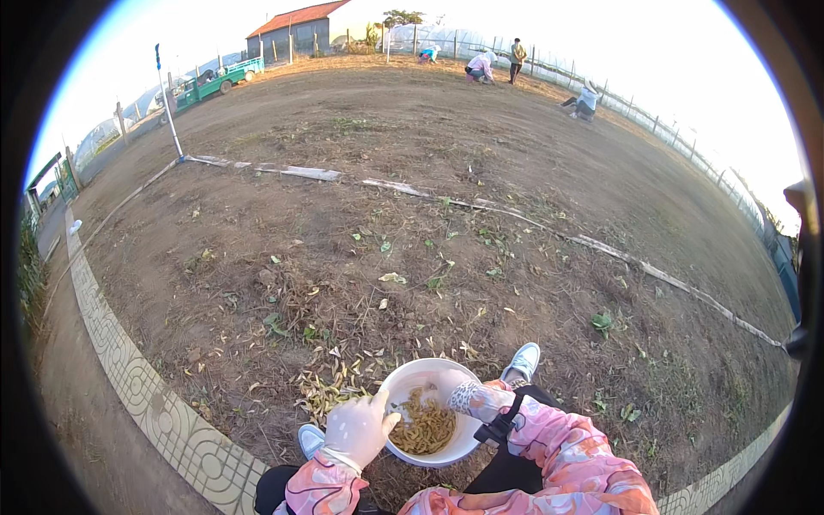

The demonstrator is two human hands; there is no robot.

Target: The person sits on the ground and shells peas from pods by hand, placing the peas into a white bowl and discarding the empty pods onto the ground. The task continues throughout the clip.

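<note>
A round white plastic bucket (467, 444) stands on the soil between my shoes, with a layer of dry yellow-brown pods (421, 430) in its bottom. My left hand (357, 425), in a pale glove, is at the bucket's left rim, thumb and a finger spread over the edge; whether it grips the rim is hard to tell. My right hand (454, 385), also gloved, reaches inside over the upper right part of the bucket. It is blurred, and its fingers and anything in them cannot be made out. A pile of similar pods (328, 389) lies on the ground just beyond the left hand.
Dry stalks and leaves litter the soil. A patterned paving strip (135, 380) curves along the left, and a pale edging strip (618, 252) crosses the field ahead. A white pole (168, 109) stands at its corner. Several people and a green truck (209, 87) are far off.
</note>
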